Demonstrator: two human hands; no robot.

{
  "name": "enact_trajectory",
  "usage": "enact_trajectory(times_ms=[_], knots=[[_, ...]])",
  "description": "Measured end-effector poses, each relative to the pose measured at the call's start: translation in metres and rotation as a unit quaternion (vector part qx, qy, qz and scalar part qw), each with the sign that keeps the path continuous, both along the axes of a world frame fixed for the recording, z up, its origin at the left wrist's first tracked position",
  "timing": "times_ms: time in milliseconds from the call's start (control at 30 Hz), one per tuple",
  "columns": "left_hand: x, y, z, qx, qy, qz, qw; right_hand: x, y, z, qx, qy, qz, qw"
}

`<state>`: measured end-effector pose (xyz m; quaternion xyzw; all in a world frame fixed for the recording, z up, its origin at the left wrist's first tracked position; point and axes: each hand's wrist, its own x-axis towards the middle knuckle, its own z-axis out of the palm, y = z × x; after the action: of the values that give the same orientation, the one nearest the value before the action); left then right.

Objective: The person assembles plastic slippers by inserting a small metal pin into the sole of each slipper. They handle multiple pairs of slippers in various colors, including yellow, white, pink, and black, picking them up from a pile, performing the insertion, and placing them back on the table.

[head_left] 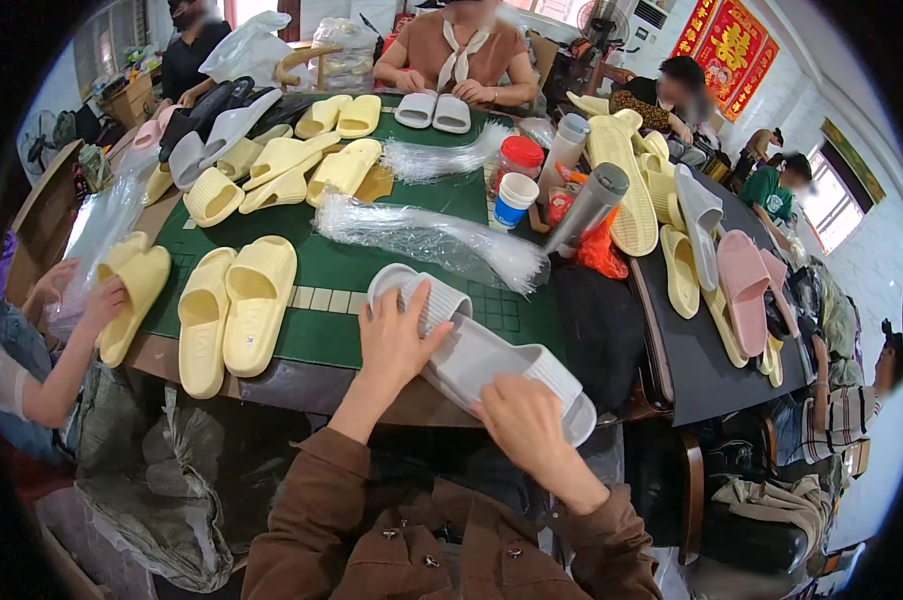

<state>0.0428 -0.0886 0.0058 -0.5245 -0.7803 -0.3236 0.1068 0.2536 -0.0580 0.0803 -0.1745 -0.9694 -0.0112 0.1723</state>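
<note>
A pair of light grey slide slippers (462, 352) lies at the table's near edge, one strap at the upper left and the other at the lower right. My left hand (397, 335) grips the upper-left end, its fingers over the ribbed strap and its thumb toward the footbed. Curled fingers of my right hand (524, 422) press near the slippers' lower-right strap; what they pinch, if anything, is hidden. Just beyond the slippers lies a bundle of clear plastic strands (432, 238). A pair of yellow slippers (237, 315) rests to the left.
More yellow slippers (282, 165) cover the table's far left. A red-lidded jar (519, 158), a paper cup (514, 200) and a metal tumbler (590, 205) stand at the right. Beyond the green mat (342, 325), a black side table (712, 380) bears slippers. A person's hands at left hold a yellow slipper (137, 300).
</note>
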Motion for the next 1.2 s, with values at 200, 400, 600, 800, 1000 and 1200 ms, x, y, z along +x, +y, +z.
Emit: enact_trajectory(times_ms=[200, 400, 600, 800, 1000, 1200], knots=[[-0.042, -0.019, 0.024, -0.066, 0.011, -0.014, 0.998, 0.042, 0.017, 0.024, 0.041, -0.038, 0.081, 0.995], [-0.109, -0.06, 0.011, -0.002, 0.01, 0.023, 1.0, 0.042, 0.022, 0.026, 0.05, -0.063, 0.163, 0.983], [-0.107, -0.059, 0.005, 0.037, -0.046, 0.036, 0.998, 0.032, 0.065, -0.015, 0.039, -0.016, 0.094, 0.995], [-0.075, -0.043, -0.007, 0.085, -0.114, -0.034, 0.989, 0.026, 0.06, -0.056, -0.082, 0.026, -0.087, 0.993], [-0.016, -0.016, -0.003, 0.078, -0.133, -0.084, 0.984, 0.014, 0.062, -0.05, -0.22, 0.072, -0.038, 0.972], [0.007, -0.033, 0.0, 0.049, -0.11, -0.071, 0.99, 0.026, 0.08, -0.049, -0.25, 0.105, 0.018, 0.962]])
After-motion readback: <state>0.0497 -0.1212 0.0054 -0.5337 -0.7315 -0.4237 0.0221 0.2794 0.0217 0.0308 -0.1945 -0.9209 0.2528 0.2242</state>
